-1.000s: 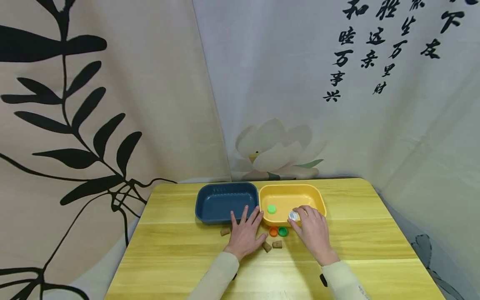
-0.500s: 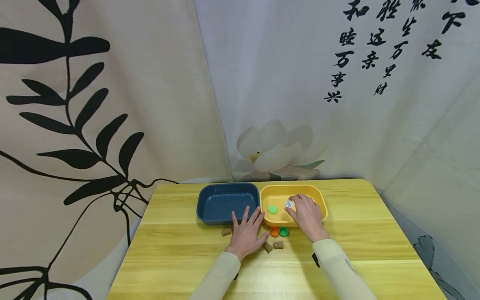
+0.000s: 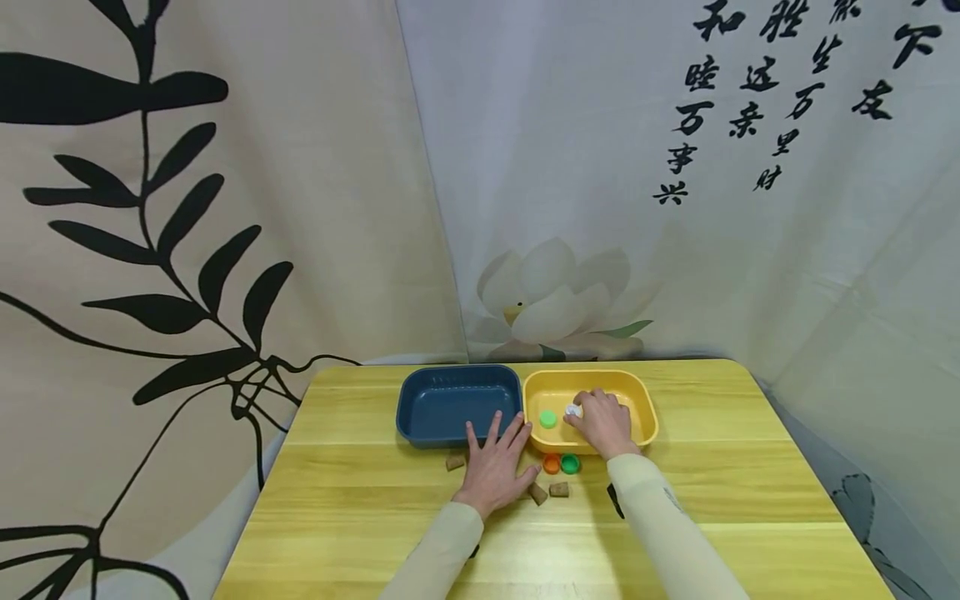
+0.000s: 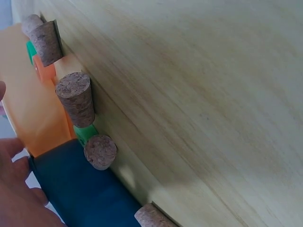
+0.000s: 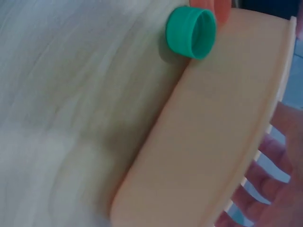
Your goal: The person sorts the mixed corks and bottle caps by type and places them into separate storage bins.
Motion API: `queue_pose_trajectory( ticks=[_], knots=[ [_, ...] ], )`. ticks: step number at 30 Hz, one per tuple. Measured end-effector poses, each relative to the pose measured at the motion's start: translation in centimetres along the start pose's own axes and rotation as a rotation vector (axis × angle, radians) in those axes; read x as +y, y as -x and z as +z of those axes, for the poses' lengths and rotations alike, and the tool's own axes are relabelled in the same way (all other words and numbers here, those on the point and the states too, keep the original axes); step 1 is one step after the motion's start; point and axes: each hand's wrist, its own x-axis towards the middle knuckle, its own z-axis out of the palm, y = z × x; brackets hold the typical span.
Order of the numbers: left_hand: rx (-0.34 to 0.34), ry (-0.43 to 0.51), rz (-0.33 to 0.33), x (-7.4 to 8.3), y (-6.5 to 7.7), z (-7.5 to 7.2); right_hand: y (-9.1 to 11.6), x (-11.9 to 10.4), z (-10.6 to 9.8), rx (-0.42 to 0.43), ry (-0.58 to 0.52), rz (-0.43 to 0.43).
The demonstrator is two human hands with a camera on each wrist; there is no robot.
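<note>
My right hand (image 3: 603, 422) reaches into the yellow tray (image 3: 551, 390), pinching a small white bottle cap (image 3: 573, 410) between thumb and fingers. A light green cap (image 3: 548, 419) lies in the same tray, to the left of that hand. In the right wrist view, the tray's wall hides part of the fingers (image 5: 265, 182) and the white cap. My left hand (image 3: 495, 468) has its fingers spread, with fingertips at the near rims where the dark blue tray (image 3: 438, 392) and the yellow tray meet.
In front of the yellow tray stand an orange cap (image 3: 551, 463) and a green cap (image 3: 570, 463). Several corks lie around my left hand, among them one cork (image 3: 558, 489) on the right and another cork (image 3: 454, 462) by the blue tray. Curtains hang behind the wooden table (image 3: 720, 492).
My right hand has moved forward and slightly left, from the yellow tray's near rim to inside it, carrying the white cap lower. The left hand has stayed in place.
</note>
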Motion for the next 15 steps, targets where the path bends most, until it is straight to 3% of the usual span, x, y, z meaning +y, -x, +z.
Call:
queue_pose_trajectory(
  ticks=[6,15],
  knots=[
    [-0.015,0.006,-0.006,0.14,0.04,-0.11,-0.26,0.07,0.45,-0.073,-0.015,0.049],
    [-0.008,0.004,-0.01,0.05,-0.06,-0.04,-0.42,-0.12,0.83,-0.106,-0.036,0.081]
  ],
)
